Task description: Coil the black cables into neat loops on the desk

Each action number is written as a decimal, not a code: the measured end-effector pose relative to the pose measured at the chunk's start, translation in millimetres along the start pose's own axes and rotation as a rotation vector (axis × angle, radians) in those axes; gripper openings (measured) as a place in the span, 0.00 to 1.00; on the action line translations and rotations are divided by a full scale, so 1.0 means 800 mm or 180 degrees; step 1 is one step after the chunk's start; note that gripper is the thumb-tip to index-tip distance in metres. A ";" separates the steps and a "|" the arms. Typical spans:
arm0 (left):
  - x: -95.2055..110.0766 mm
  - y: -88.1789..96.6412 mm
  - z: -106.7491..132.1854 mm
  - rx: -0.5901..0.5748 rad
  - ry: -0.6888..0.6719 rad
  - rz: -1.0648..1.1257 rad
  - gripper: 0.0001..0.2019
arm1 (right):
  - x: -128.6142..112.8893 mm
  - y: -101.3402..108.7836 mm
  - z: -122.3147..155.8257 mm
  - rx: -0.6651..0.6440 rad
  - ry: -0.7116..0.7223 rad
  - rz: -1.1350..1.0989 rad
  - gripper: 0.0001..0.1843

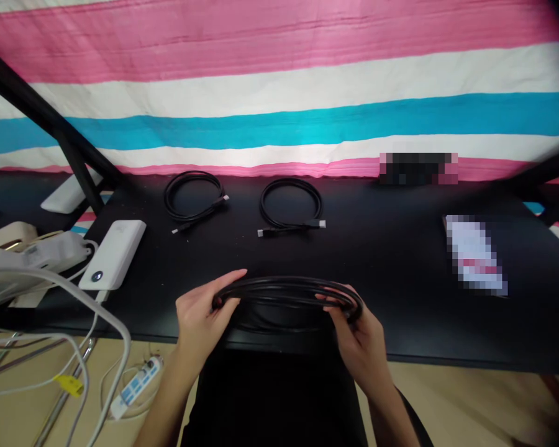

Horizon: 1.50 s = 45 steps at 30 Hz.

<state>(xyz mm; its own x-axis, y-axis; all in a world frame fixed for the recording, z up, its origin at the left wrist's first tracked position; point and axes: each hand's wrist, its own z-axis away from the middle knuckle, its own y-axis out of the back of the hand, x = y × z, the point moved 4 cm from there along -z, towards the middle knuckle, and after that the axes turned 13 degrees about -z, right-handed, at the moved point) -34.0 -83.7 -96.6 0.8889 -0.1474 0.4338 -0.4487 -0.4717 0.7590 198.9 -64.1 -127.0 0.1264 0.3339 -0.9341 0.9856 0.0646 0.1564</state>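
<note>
Between my two hands a thick black cable (279,287) is held in a flattened coil, just above the front edge of the black table (391,248). My left hand (204,313) pinches the coil's left end, the thumb below and the fingers above. Around its right end my right hand (361,341) is closed; the cable's plugs cannot be made out there. Farther back on the table lie two thinner black cables, each wound in a ring: a left one (168,202) and a right one (261,208) with its two plugs at the front.
A white power bank (118,254) with a plugged-in cord lies at the left. Beyond it are a white power strip (51,254) and loose white cables (116,326). Another power strip (137,386) is on the floor. A pixelated flat object (475,254) lies at the right.
</note>
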 end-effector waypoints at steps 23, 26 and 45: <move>-0.006 0.001 0.037 0.0740 0.2229 0.1820 0.03 | 0.013 -0.023 0.016 -0.0500 -0.0745 0.0466 0.07; -0.012 -0.003 0.039 0.0702 0.2445 0.2130 0.04 | 0.014 -0.022 0.018 -0.0475 -0.0841 0.0360 0.09; 0.001 0.003 0.055 0.0788 0.2931 0.3092 0.10 | 0.013 -0.024 0.045 -0.0496 -0.1092 -0.0091 0.10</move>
<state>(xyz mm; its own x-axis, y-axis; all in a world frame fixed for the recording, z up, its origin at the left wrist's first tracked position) -29.9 -123.1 -115.8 -0.2006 0.0761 0.9767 -0.7379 -0.6675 -0.0996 185.5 -96.0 -151.4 0.1554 -0.0029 -0.9878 0.9636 0.2205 0.1509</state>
